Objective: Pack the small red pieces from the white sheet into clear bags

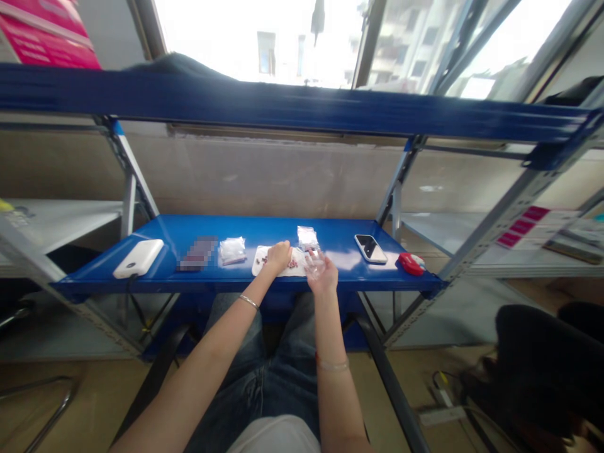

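1. Blue metal shelf (189, 236) carries everything, with the person seated at its front edge.
2. Left hand (279, 257), fingers curled down, rests on a white sheet (295, 269) scattered with small dark parts near the front edge.
3. Right hand (322, 272), fingers loosely closed, pinches a small clear bag (314, 263) just above that edge.
4. Another clear bag (307, 237) lies behind; a phone (370, 248) lies towards the right edge.

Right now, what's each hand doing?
Left hand: closed, fingers down on the white sheet.
Right hand: holding a small clear bag.
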### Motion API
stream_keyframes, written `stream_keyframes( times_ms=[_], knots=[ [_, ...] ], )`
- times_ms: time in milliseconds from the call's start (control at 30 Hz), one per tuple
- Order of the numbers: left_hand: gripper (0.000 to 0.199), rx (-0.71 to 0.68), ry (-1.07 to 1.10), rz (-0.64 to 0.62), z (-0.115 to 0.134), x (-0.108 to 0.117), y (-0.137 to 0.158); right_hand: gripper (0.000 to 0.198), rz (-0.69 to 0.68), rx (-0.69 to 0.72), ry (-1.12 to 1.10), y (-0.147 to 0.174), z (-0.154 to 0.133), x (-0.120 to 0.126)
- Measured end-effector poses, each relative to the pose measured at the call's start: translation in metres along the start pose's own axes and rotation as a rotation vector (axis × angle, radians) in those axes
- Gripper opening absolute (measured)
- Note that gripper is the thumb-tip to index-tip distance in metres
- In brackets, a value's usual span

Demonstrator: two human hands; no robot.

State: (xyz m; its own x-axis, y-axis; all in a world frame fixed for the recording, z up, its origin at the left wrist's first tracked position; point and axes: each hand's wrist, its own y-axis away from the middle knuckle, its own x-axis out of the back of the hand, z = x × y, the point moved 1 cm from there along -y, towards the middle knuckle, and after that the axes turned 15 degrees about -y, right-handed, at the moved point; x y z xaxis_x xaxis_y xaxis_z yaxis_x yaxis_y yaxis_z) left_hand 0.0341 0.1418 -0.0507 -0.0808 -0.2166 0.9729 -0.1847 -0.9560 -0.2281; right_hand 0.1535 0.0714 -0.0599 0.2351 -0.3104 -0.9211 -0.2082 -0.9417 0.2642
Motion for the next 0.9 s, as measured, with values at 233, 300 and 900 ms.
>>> stream_keyframes(
  times_ms=[233, 300, 900],
  knots=[
    [0.032, -0.013, 0.084, 0.081, -0.003, 0.014, 0.01, 0.029, -0.063, 0.091, 0.132, 0.01, -0.001, -0.009],
    [0.037, -0.044, 0.243, 0.16, -0.002, 0.021, 0.018, 0.031, -0.057, 0.122, 0.209, 0.013, 0.0, -0.011],
    [0.025, 0.085, 1.28, 0.187, -0.023, 0.048, 0.098, 0.033, -0.397, 0.143, 0.639, 0.039, 0.026, -0.024]
  ],
)
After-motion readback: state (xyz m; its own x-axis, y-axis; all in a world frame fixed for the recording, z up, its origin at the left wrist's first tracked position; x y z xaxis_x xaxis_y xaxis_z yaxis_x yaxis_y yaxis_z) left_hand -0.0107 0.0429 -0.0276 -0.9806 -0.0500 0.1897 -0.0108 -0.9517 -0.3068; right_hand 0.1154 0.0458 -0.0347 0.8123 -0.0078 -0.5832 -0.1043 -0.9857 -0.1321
